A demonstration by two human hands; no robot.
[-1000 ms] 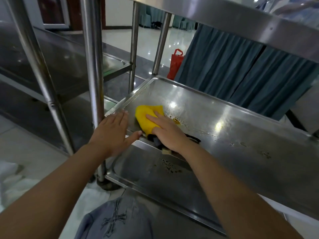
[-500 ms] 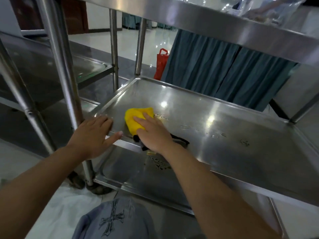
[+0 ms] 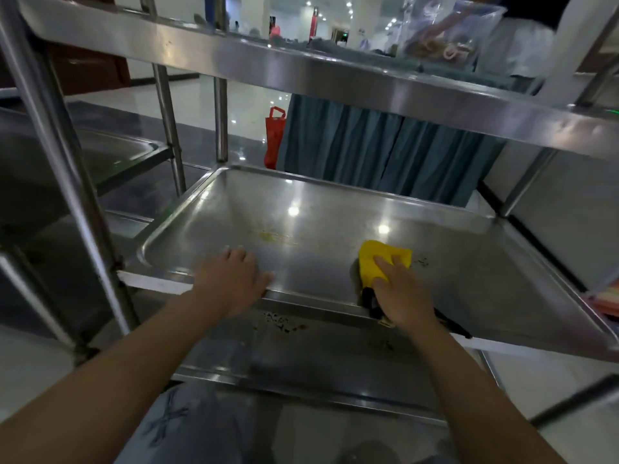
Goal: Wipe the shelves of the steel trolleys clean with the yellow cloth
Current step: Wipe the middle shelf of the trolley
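Two hands on shiny steel middle trolley shelf (image 3: 335, 209): right hand (image 3: 400, 293) presses folded yellow cloth (image 3: 380, 259) flat, now moved rightward from shelf's left corner; left hand (image 3: 234, 279) open, bracing front rim. Yellowish smear (image 3: 268, 235) behind left hand remains unwiped.

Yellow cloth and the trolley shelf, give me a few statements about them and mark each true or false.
1. The right hand presses the yellow cloth on the middle shelf. True.
2. The left hand holds a spray bottle. False: it rests flat on the shelf's front edge, holding nothing.
3. A yellowish smear lies on the shelf, left of the cloth. True.
4. The lower shelf is spotless. False: dark specks show on it.
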